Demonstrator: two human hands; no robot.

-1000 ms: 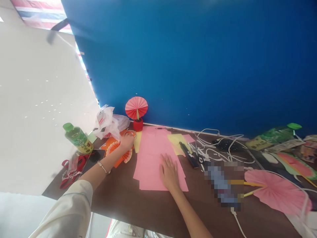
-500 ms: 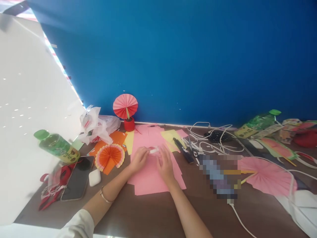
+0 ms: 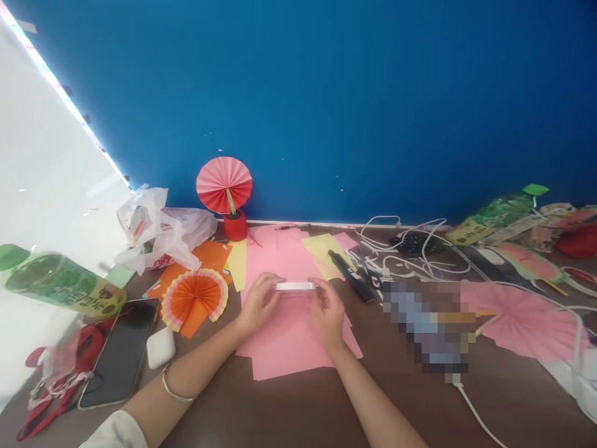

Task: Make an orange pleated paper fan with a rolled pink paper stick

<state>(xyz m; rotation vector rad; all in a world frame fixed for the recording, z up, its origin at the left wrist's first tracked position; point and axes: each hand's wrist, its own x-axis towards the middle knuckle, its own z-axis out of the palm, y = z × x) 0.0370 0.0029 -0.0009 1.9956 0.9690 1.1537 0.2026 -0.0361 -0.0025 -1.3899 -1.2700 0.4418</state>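
Between my two hands, just above pink paper sheets, is a slim white strip, held level. Its exact kind I cannot make out. My left hand is closed on the strip's left end, and my right hand pinches the right end with bent fingers. Close to the left hand lies a pleated orange paper fan with a pink and yellow border. Behind it stands a pink and red round paper fan in a red pot.
At left are a plastic bag, a green bottle, a phone and a white earbud case. To the right lie a black pen-like tool, tangled white cables and a large pink fan. A blue wall rises behind.
My view has shifted closer and slightly right. The white strip now shows longer and level between my hands, and my right hand has moved out to its right end.
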